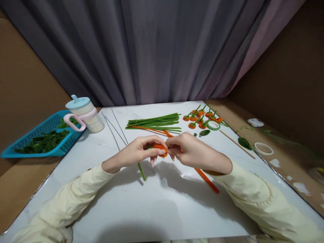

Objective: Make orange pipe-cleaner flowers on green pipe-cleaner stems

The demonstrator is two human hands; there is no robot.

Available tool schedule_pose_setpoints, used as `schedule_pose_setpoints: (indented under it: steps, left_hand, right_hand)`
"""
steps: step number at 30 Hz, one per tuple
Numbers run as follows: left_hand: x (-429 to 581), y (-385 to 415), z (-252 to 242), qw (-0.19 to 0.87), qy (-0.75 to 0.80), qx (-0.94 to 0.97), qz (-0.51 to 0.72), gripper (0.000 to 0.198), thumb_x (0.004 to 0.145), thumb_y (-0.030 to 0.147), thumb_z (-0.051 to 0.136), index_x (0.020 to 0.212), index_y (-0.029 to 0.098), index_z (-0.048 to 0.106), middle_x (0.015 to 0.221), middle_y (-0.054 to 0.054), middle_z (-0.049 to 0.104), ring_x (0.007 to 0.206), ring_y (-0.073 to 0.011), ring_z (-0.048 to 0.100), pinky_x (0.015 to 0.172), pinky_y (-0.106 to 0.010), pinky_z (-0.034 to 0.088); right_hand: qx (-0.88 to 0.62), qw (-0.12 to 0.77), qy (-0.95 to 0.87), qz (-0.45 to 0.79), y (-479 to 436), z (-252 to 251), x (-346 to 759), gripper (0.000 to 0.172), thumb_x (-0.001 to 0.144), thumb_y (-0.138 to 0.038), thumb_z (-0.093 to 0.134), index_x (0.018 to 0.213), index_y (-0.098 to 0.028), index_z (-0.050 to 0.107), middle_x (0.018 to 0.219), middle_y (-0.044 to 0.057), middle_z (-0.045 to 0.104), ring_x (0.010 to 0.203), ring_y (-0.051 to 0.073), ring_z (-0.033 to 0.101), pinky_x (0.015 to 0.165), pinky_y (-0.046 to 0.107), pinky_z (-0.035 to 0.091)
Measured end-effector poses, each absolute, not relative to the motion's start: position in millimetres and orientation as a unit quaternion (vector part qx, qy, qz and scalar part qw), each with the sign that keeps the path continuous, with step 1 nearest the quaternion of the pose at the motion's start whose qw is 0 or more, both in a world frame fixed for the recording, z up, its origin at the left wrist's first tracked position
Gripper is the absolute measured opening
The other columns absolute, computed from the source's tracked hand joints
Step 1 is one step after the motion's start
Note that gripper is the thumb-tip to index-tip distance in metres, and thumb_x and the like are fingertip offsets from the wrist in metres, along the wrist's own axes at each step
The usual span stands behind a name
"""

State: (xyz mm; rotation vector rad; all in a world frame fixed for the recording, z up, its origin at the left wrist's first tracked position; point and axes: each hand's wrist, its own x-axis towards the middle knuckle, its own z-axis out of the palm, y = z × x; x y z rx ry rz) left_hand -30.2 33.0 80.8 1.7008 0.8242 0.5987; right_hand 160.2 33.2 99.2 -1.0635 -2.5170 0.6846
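Between thumb and fingers, my left hand point(140, 148) grips a small rounded orange pipe-cleaner piece point(160, 149). My right hand point(191, 149) pinches at the right edge of that piece; its fingertips are partly hidden, and a bit of orange shows within the fingers. A green stem point(141, 172) sticks out below my left hand. Orange pipe cleaners point(207, 181) lie on the table under my right wrist. Behind the hands is a bundle of green pipe cleaners point(154, 120), with more orange strands along its front.
Several finished orange pieces with green stems point(201, 114) cluster at the back right, beside green tape point(213, 125), a green leaf point(205, 133) and a wooden stick point(238, 144). Thin wires point(115, 130) lie left. A lidded cup point(84, 114) stands near a blue basket point(63, 147) of leaves.
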Motion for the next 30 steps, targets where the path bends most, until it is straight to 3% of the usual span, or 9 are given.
schedule_pose_setpoints:
  steps: [3,6,8,12,16,24,30]
  left_hand:
    - [-34.6,37.2,83.7,0.380,0.401,0.749,0.365,0.024,0.085,0.033,0.055,0.105,0.020,0.056,0.105,-0.006,0.060,0.090,-0.0167,0.058,0.071,-0.025,0.048]
    - [-36.6,31.7,86.2,0.181,0.475,0.734,0.450,0.017,0.085,0.033,0.054,0.092,0.018,0.059,0.101,-0.006,0.061,0.097,-0.0185,0.055,0.078,-0.025,0.044]
    - [-34.6,24.8,87.2,0.218,0.486,0.731,0.427,0.019,0.086,0.036,0.053,0.090,0.018,0.060,0.096,-0.005,0.064,0.090,-0.0180,0.057,0.074,-0.024,0.045]
    - [-25.9,16.8,87.4,0.485,0.431,0.643,0.406,0.035,0.084,0.041,0.055,0.109,0.017,0.048,0.102,-0.007,0.064,0.091,-0.0181,0.060,0.072,-0.027,0.050]
    - [-22.6,19.5,86.0,0.622,0.375,0.566,0.390,0.028,0.086,0.037,0.055,0.104,0.014,0.056,0.107,-0.007,0.062,0.095,-0.0172,0.059,0.083,-0.030,0.050]
    - [-26.5,23.1,82.5,0.642,0.354,0.542,0.410,0.026,0.086,0.027,0.058,0.110,0.019,0.064,0.118,-0.004,0.060,0.109,-0.0191,0.054,0.097,-0.031,0.044]
    - [-26.1,22.0,81.3,0.582,0.393,0.607,0.372,0.035,0.087,0.031,0.055,0.120,0.019,0.058,0.115,-0.004,0.062,0.107,-0.0200,0.056,0.098,-0.033,0.042]
  right_hand:
    - [-0.380,0.196,-0.885,0.185,32.6,101.9,164.4,0.023,0.069,0.001,0.043,0.071,-0.015,0.059,0.059,-0.001,0.056,0.051,0.009,0.044,0.051,0.021,0.028]
    - [-0.390,0.251,-0.879,0.109,29.2,98.8,165.0,0.023,0.076,0.001,0.041,0.079,-0.015,0.058,0.069,0.002,0.060,0.058,0.011,0.049,0.056,0.022,0.032]
    - [-0.387,0.274,-0.878,0.067,25.2,93.8,162.2,0.023,0.081,-0.001,0.038,0.085,-0.014,0.056,0.076,0.006,0.062,0.064,0.014,0.053,0.059,0.024,0.035]
    - [-0.362,0.277,-0.890,0.012,17.3,84.3,153.4,0.020,0.087,-0.005,0.036,0.089,-0.012,0.055,0.077,0.008,0.062,0.066,0.016,0.052,0.059,0.027,0.038]
    - [-0.348,0.276,-0.896,-0.010,16.4,80.7,149.4,0.019,0.089,-0.007,0.036,0.091,-0.011,0.055,0.082,0.009,0.062,0.070,0.017,0.053,0.062,0.028,0.041]
    - [-0.351,0.277,-0.892,-0.071,16.6,80.8,151.9,0.016,0.089,-0.009,0.042,0.099,-0.009,0.054,0.084,0.010,0.063,0.074,0.019,0.055,0.062,0.029,0.042]
    - [-0.403,0.183,-0.891,-0.105,11.7,88.1,155.4,0.009,0.086,-0.010,0.047,0.089,-0.012,0.054,0.069,0.005,0.059,0.057,0.018,0.052,0.047,0.028,0.026]
